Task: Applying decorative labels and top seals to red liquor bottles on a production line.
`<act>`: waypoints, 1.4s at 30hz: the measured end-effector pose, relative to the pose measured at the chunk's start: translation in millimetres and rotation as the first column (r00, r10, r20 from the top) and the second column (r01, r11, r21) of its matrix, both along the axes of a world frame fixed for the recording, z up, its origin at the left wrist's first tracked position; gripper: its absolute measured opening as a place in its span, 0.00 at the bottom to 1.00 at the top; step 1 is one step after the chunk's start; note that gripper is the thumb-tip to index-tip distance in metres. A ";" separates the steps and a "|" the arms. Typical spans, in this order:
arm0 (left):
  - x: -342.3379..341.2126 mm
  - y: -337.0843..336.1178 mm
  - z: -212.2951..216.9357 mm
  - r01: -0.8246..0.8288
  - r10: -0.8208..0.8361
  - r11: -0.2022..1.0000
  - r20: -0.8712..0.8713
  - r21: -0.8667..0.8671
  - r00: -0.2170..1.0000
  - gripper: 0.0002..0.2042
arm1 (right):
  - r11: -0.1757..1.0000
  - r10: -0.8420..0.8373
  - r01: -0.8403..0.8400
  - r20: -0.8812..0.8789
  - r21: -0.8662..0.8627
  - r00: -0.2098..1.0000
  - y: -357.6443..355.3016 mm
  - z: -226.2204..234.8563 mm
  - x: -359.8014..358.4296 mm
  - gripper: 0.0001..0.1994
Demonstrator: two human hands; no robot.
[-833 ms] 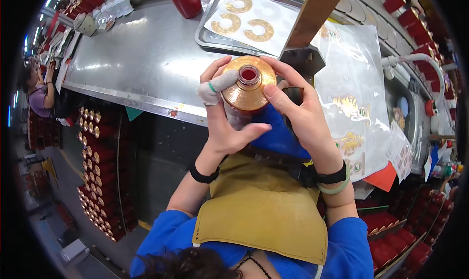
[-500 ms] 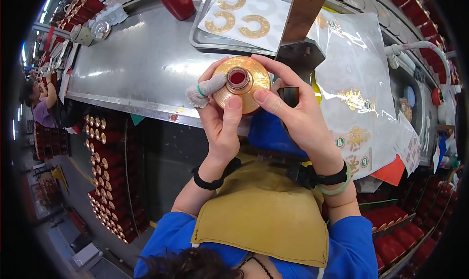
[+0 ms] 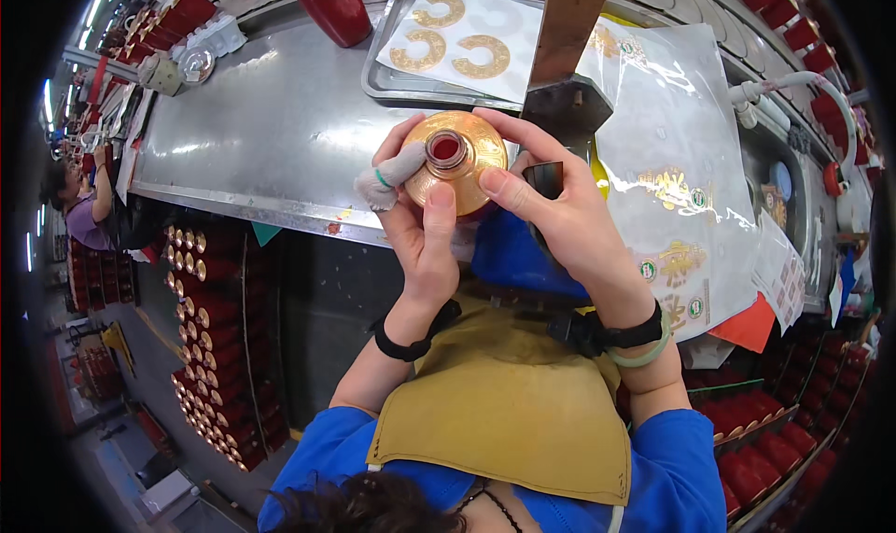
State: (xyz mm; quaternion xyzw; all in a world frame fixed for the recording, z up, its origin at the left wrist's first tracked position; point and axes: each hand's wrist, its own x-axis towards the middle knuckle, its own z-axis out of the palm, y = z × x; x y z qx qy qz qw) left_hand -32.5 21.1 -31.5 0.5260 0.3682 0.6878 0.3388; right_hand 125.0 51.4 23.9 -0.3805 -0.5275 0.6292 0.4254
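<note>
Between both hands I hold a red bottle point(image 3: 478, 173) with a round gold top; its threaded neck faces up toward me. My left hand point(image 3: 425, 230) is wrapped round its left side, the thumb resting on the gold surface. One finger of that hand wears a grey cloth finger cover point(image 3: 394, 175) with a green band, close against the neck. My right hand point(image 3: 560, 202) grips the right side, thumb pressed on the gold and fingers round the far edge. The bottle's lower body is mostly hidden beneath the top and hands.
A metal tray point(image 3: 373, 77) ahead bears a white sheet point(image 3: 509, 20) with gold C-shaped decals. A brown post point(image 3: 565, 29) rises beside it. Clear film point(image 3: 681, 122) with gold decals covers the right side. A red vessel point(image 3: 338, 10) stands far left; racks of bottles point(image 3: 201, 346) flank me.
Both hands and the bottle have shifted slightly left in the picture. The thumbs still press on the gold top, and the grip looks much the same.
</note>
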 end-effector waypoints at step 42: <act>-8.7 21.3 4.9 -0.191 0.239 0.964 -0.286 0.188 0.928 0.40 | 0.158 -0.292 -0.485 0.510 0.860 0.809 8.0 73.4 8.0 0.09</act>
